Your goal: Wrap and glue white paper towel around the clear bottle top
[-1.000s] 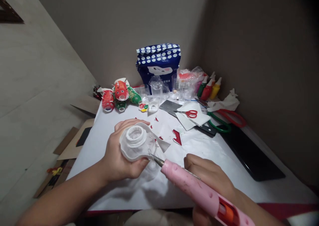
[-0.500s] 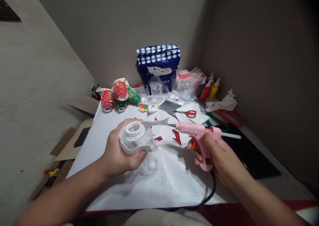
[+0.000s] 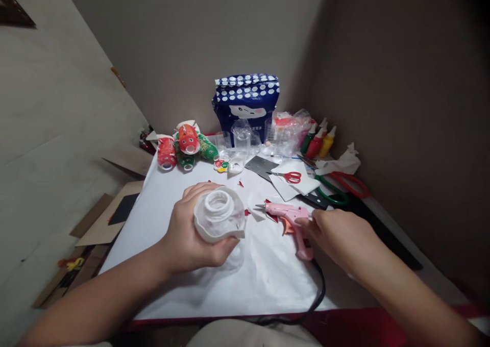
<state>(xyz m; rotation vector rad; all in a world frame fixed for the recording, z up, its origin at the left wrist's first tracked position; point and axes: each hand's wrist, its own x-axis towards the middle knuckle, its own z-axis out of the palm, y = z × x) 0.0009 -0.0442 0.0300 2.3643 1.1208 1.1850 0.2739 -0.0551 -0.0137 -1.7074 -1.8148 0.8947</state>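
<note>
My left hand (image 3: 187,229) is wrapped round a translucent plastic bottle (image 3: 219,230), its white threaded neck facing up toward me. A pale, wavy-edged layer surrounds the bottle below the neck. At the rear end of a pink hot glue gun (image 3: 287,212), my right hand (image 3: 340,237) has its fingers closed; they are off the orange trigger, and their exact grip is partly hidden. The gun's metal nozzle points left toward the bottle, close over a small white scrap (image 3: 257,213) and red cut pieces (image 3: 272,216). Its black cord (image 3: 319,291) runs down to the table's front edge.
Red and green fish-like figures (image 3: 188,142) lie at the back left. Behind the table's middle stands a blue bag (image 3: 247,102). Red-handled scissors (image 3: 293,177), a grey sheet (image 3: 261,167), large shears (image 3: 348,183) and paint bottles (image 3: 316,144) lie or stand at right.
My right hand has shifted from the glue gun's handle and trigger to its rear end. The gun is lower and slightly left. The white strip no longer sticks out from the bottle toward the nozzle.
</note>
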